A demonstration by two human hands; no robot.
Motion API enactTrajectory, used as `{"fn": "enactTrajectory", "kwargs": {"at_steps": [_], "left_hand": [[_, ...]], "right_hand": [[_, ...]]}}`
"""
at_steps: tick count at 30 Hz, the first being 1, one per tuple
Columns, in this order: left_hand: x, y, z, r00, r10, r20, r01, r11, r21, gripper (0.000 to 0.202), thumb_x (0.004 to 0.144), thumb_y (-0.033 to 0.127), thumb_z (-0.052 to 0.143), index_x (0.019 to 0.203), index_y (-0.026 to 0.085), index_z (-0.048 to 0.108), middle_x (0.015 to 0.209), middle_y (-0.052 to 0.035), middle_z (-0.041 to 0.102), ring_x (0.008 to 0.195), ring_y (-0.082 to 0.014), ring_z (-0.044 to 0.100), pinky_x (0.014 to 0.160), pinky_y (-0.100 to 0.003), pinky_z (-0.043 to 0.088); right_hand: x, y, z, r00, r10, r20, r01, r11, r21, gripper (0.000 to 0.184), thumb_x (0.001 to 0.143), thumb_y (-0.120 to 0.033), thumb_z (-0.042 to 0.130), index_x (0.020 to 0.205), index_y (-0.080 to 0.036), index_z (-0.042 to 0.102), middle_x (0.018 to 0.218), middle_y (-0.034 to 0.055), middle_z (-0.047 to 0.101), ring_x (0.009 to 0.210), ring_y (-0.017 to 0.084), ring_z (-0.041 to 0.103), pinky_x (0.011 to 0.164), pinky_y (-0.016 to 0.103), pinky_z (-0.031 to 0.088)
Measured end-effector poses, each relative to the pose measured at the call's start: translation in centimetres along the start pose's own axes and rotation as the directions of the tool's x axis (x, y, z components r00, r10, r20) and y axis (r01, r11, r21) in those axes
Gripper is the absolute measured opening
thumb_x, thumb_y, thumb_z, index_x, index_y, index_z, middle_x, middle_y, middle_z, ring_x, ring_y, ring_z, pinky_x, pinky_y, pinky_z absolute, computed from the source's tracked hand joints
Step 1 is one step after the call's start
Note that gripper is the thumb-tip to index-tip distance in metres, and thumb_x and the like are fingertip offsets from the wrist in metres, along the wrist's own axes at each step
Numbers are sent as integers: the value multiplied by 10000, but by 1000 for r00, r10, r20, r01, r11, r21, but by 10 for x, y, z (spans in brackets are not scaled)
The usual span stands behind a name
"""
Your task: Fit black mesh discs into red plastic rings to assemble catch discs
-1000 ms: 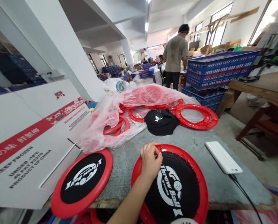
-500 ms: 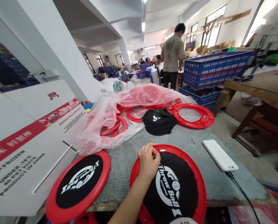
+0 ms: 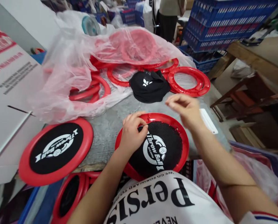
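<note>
A disc with a red plastic rim (image 3: 184,140) and black mesh printed "Throw Ball" lies at the table's front edge, against my shirt. My left hand (image 3: 134,129) is closed over its upper left rim, thumb bent at the mesh edge. Off the disc's upper right side, my right hand (image 3: 184,109) hangs in the air with fingers bent and tips drawn together; anything between them is too small to make out. Another red-rimmed disc (image 3: 56,149) lies to the left, its print facing up. Black fabric (image 3: 150,88) is heaped behind the disc.
Bare red rings (image 3: 205,85) lie beside the fabric. More rings sit under a clear plastic bag (image 3: 66,56). A white power bank (image 3: 209,121) is partly behind my right hand. A carton (image 3: 8,102) stands left; blue crates (image 3: 213,28) are stacked behind, near a standing person (image 3: 169,15).
My view has tipped downward. My right hand has come into sight from the right, above the table. My left hand stays on the rim of the disc.
</note>
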State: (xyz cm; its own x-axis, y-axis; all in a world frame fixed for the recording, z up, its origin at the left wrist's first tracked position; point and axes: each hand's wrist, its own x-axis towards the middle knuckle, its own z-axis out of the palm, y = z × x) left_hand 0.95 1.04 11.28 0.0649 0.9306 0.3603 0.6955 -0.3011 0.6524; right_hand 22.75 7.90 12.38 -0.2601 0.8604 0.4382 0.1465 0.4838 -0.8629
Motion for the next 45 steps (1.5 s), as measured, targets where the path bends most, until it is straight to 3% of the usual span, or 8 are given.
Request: {"fn": "enactTrajectory", "kwargs": {"at_steps": [2,6,9,12,22,29,38,45], "left_hand": [[0,-1,-2,999,35,19,-35,999,15,113,847,145,622,783,237,608,1310,-53,720,1241,-249,626,1128,-480,420],[2,-5,-2,997,70,17,-70,997,19,86,871,171,612,814,235,620,1327,-63,713,1233,-247,631,1113,-475,433],[4,-5,0,998,57,38,-58,998,19,87,893,193,600,822,239,622,1338,-59,706,1247,-244,623,1113,-476,434],[7,-4,1,996,51,72,-54,998,31,105,912,211,590,816,238,622,1346,-58,700,1260,-248,613,1114,-477,433],[10,-9,-5,973,92,210,-99,995,20,92,823,155,623,870,234,629,1446,-69,627,1358,-277,539,1165,-495,393],[10,-9,-1,991,52,125,-51,999,-9,122,879,165,582,778,233,584,1371,-52,682,1278,-243,601,1137,-476,422],[12,-8,5,998,28,48,-25,998,-52,133,845,123,591,759,224,582,1290,-63,716,1228,-241,642,1114,-474,450],[13,-7,8,998,-65,21,67,993,-98,133,835,127,611,737,214,586,1241,-81,699,1227,-260,640,1105,-482,464]], "right_hand": [[-5,11,10,999,-47,24,49,994,-98,192,930,-412,703,882,-226,694,1015,51,730,1015,220,669,981,450,534],[-5,9,22,970,-129,205,186,940,-285,80,922,-321,692,943,-247,712,1179,72,714,1144,269,626,1038,521,481],[-1,-2,24,925,-115,363,238,919,-316,66,908,-266,688,966,-250,714,1265,77,677,1189,287,596,1065,543,453],[1,-8,25,899,-70,432,232,914,-334,54,901,-217,663,924,-238,707,1277,87,647,1194,290,577,1061,537,458],[-2,0,29,925,-8,380,148,928,-341,83,900,-166,613,852,-224,648,1274,86,638,1198,275,581,1039,506,473],[-4,1,31,932,6,363,135,922,-363,71,899,-177,616,855,-229,639,1259,86,637,1193,282,575,1026,506,468],[-4,-1,36,943,-1,332,146,899,-412,91,903,-194,632,821,-221,605,1209,83,655,1118,268,576,963,458,462],[-9,0,41,955,-35,294,174,869,-463,125,942,-197,587,822,-225,572,1173,86,661,1073,261,573,930,440,452]]}}
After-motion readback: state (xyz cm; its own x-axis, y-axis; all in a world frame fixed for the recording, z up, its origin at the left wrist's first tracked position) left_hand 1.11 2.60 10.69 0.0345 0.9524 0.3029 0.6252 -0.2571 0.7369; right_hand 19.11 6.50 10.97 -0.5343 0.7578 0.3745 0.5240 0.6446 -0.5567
